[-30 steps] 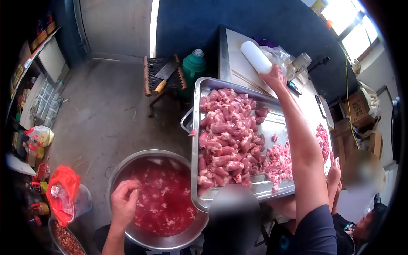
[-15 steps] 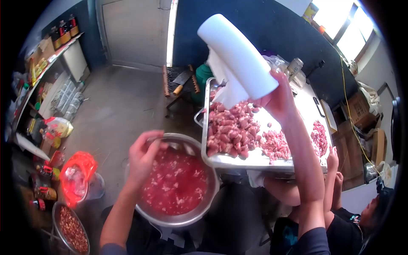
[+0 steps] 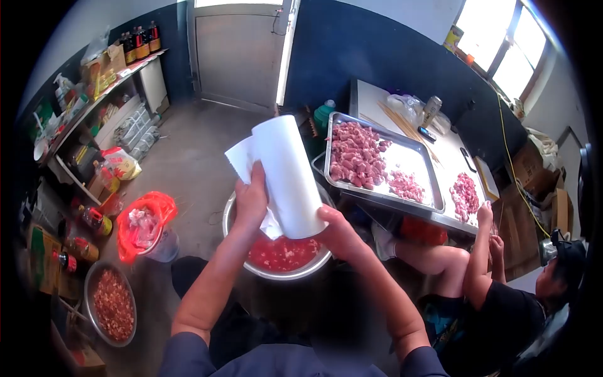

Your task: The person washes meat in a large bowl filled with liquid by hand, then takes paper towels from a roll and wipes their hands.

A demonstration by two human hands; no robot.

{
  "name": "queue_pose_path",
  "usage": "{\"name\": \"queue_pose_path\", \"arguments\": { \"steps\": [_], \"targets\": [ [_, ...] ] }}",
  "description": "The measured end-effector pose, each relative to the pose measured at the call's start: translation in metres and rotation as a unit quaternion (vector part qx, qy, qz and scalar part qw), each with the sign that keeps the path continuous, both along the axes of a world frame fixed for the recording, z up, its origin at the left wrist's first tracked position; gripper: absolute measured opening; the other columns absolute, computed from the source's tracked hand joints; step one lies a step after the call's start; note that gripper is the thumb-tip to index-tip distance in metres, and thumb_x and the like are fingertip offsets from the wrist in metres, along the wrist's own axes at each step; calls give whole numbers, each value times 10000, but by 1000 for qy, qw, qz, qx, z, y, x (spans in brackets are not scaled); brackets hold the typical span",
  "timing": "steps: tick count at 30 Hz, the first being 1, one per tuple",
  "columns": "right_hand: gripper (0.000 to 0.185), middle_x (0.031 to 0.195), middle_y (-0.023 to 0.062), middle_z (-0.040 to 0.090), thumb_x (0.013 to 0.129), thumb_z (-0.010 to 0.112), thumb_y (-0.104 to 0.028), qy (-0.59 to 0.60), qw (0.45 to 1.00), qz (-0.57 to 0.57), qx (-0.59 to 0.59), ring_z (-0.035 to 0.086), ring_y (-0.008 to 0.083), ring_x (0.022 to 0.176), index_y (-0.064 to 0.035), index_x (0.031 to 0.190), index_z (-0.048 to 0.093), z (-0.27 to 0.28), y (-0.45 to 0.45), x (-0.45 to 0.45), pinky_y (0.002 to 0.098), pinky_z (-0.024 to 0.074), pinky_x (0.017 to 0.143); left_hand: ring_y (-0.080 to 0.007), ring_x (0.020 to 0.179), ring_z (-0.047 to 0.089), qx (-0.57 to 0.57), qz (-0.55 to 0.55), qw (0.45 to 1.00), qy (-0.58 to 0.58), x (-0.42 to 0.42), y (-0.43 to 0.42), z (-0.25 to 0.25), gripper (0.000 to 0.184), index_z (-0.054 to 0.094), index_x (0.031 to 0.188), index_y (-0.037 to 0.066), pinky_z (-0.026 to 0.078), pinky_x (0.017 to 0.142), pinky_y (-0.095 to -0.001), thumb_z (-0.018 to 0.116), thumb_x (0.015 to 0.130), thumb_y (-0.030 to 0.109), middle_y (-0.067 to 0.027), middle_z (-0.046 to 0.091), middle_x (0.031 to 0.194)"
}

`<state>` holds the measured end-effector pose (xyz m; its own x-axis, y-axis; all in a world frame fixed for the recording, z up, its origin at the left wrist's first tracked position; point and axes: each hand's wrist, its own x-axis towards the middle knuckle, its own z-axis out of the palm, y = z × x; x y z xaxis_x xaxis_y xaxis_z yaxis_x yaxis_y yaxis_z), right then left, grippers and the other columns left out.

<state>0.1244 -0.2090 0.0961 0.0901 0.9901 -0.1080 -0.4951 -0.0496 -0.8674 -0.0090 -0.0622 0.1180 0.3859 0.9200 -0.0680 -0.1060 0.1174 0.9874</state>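
A white paper towel roll (image 3: 289,179) is held tilted in front of me, above a metal bowl (image 3: 228,217) of red liquid with pale bits in it. My right hand (image 3: 339,232) grips the roll's lower end. On its left side, my left hand (image 3: 250,204) pinches the loose paper towel sheet (image 3: 242,157), thumb up; its other fingers are partly hidden behind the paper. The roll covers much of the bowl's far part.
To the right, a metal tray (image 3: 433,182) of meat pieces rests on a table with skewers (image 3: 405,122) and a meat pile (image 3: 465,196). A person (image 3: 496,301) sits there. At left stand a red-bagged bin (image 3: 147,220) and a bowl (image 3: 110,305) of reddish-brown pieces.
My right hand has brought the roll down and left from above the tray to above the bowl. My left hand has risen to the loose sheet. The view has shifted.
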Motion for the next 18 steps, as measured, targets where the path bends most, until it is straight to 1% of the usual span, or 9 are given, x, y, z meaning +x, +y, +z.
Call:
{"name": "queue_pose_path", "arguments": {
  "steps": [2,4,5,6,8,10,13,15,18],
  "targets": [
    [673,1296,130,507,847,591,-368,-68,997,-26,9,494,227,1187,2,1369,383,-2,4,-6,370,363,1023,-230,951,624,61,22,994,-85,-9,-11,-4,451,527,1184,-60,475,825,-337,426,996,338,-144,638,1055],
    [686,1264,144,527,840,623,-359,-113,985,-102,77,492,230,1190,13,1364,385,0,14,-11,360,371,1011,-226,851,651,189,-15,982,4,-16,-16,-3,329,566,1138,-29,484,749,-348,464,979,241,-155,671,927],
    [686,1264,144,527,840,623,-359,-111,985,-104,78,492,230,1190,13,1364,385,0,15,-13,360,371,1011,-148,759,623,268,3,962,48,-17,-21,0,256,607,1040,-24,468,691,-286,507,959,197,-92,669,796],
    [671,1244,145,534,838,632,-354,-142,980,-124,68,505,225,1163,12,1348,395,-1,15,-13,356,386,992,-148,759,623,269,-1,962,49,-17,-21,-1,256,607,1040,-24,468,691,-286,507,959,197,-92,669,796],
    [641,1204,145,549,835,649,-343,-202,964,-167,47,530,215,1108,10,1317,417,-5,14,-13,348,417,953,-237,749,652,386,-38,920,59,-18,-18,-3,189,576,1046,-5,469,677,-364,519,925,128,-205,637,808],
    [634,1168,133,562,843,648,-396,-154,969,-182,59,545,214,1064,1,1290,439,-14,11,-11,356,433,929,-188,727,627,377,-48,923,60,-20,-16,-2,160,578,1016,-8,464,670,-337,519,929,113,-153,633,775],
    [705,1181,133,548,837,647,-481,-65,985,-159,34,547,226,1073,-9,1307,417,-32,0,-8,374,442,933,-89,768,545,277,-64,957,-53,-19,-18,5,165,605,1038,15,455,708,-258,500,953,110,-34,607,816],
    [788,1216,131,522,805,659,-545,49,988,-138,43,549,241,1086,-23,1328,387,-39,-8,-11,398,455,940,-90,795,552,236,-84,962,-110,-14,-18,11,178,609,1050,24,456,724,-247,504,959,136,-38,613,866],
    [826,1237,124,503,778,692,-540,77,989,-124,38,546,246,1102,-30,1338,364,-52,-16,-18,406,470,938,-122,888,598,103,-136,972,-163,-18,-24,28,274,576,1142,49,489,781,-256,524,968,254,-71,616,1046]
  ]
}}
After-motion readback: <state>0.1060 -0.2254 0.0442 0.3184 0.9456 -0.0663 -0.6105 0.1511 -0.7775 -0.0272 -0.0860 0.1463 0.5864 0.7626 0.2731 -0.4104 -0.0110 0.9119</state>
